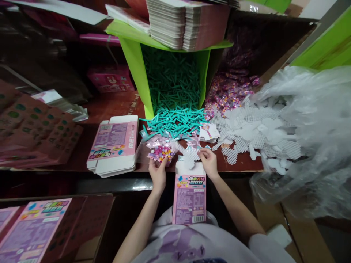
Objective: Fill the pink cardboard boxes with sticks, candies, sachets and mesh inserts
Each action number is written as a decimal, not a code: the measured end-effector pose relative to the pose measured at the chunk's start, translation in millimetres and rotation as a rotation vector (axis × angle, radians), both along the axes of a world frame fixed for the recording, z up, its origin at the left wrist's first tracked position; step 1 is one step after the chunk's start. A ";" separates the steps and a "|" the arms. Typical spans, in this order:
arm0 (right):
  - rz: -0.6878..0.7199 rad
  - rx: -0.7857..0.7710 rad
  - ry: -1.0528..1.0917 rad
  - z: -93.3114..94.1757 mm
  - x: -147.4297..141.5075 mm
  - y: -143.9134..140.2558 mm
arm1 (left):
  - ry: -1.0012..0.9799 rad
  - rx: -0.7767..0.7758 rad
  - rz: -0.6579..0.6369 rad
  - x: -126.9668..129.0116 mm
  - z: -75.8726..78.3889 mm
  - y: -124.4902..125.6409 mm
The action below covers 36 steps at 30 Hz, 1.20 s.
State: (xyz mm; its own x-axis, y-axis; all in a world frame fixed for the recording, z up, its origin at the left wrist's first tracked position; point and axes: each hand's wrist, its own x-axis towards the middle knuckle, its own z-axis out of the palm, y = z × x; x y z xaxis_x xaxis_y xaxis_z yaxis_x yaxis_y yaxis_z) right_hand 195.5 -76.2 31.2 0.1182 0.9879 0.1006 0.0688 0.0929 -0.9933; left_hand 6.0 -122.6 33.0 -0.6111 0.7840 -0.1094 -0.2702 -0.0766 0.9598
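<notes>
My left hand (157, 177) pinches a clear packet of small pink, purple, orange and white beads (161, 153) at the table edge. With closed fingertips my right hand (209, 164) grips the edge of a white plastic mesh piece (189, 157), which hangs over the open top of a pink and purple box (189, 199). That box stands upright against my body, between my forearms. Just beyond my hands lie teal sticks (175, 122), small pink sachets (159, 140) and a stack of white picture cards (209, 132).
Flattened boxes (113, 142) are stacked at left. A green bin (133, 69) spills the teal sticks, with paper stacks (170, 25) above. White mesh pieces (255, 128), a large plastic bag (309, 138) and shiny bead packets (230, 91) lie right. Finished-looking boxes (41, 230) sit lower left.
</notes>
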 end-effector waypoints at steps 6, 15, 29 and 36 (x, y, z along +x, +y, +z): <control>0.051 0.060 -0.403 -33.8 15.1 -48.1 | 0.139 0.155 0.103 -0.6 9.6 0.1; 0.141 0.103 -0.099 -8.6 14.8 -26.1 | 1.037 0.033 -0.805 24.6 3.0 3.8; 0.407 0.579 -1.067 -14.6 29.9 -62.4 | 0.147 -0.177 -0.469 42.7 -48.4 -118.7; 0.230 0.720 -1.098 8.6 27.6 -88.2 | 0.280 -0.179 -0.481 37.6 -36.6 -141.7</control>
